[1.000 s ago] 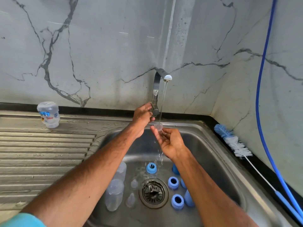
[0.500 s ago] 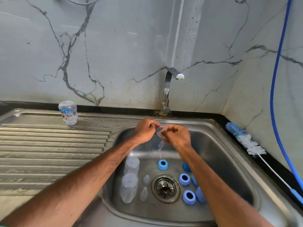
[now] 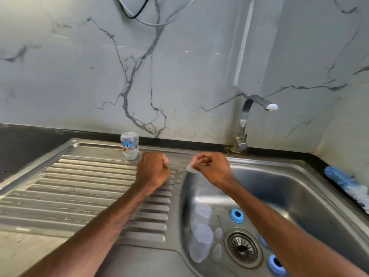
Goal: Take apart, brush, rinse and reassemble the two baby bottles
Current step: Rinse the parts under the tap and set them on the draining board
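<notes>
- head view: the sink basin [image 3: 299,176] holds clear bottle bodies [image 3: 200,232], small clear teats [image 3: 218,233] and blue rings [image 3: 237,215] around the drain [image 3: 242,248], all blurred.
- the right hand [image 3: 211,168] pinches a small clear piece [image 3: 190,169] over the basin's left rim.
- the left hand [image 3: 153,170] is curled above the ribbed drainboard [image 3: 79,186]; whether it holds anything, cannot tell.
- an upturned bottle [image 3: 129,145] stands near the drainboard's back edge.
- a brush [image 3: 343,182] lies on the right counter edge.

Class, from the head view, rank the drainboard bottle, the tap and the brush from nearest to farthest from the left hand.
1. Bottle, on the drainboard, just behind the left hand.
2. Tap, behind the sink, further right.
3. Brush, far right, beside the sink.
</notes>
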Demonstrator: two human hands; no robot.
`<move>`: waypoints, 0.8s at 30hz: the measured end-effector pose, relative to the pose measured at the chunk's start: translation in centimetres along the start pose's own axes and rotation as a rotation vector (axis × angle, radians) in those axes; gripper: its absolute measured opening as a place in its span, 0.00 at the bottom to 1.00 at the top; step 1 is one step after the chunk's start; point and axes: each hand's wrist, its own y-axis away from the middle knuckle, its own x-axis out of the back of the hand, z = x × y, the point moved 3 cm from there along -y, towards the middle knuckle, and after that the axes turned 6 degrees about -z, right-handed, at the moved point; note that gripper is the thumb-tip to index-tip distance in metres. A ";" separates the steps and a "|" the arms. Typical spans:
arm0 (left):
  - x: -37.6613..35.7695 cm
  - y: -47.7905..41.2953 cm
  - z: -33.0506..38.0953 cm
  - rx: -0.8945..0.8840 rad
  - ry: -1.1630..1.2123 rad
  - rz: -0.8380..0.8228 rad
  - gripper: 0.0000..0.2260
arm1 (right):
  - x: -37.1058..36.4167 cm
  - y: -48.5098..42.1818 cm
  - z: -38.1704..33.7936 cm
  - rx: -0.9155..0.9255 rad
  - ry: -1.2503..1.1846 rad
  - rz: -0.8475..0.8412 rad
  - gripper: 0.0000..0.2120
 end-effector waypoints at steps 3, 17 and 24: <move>1.7 0.4 -1.9 0.119 -0.015 0.059 0.08 | -4.4 -3.2 -3.0 0.086 0.112 -0.008 0.03; 1.6 0.2 -3.7 0.443 -0.176 0.060 0.21 | -14.5 -9.1 -6.5 0.120 0.182 -0.106 0.07; 1.5 0.3 -3.4 0.383 -0.214 0.078 0.16 | -14.4 -8.7 -6.1 0.083 0.093 -0.119 0.12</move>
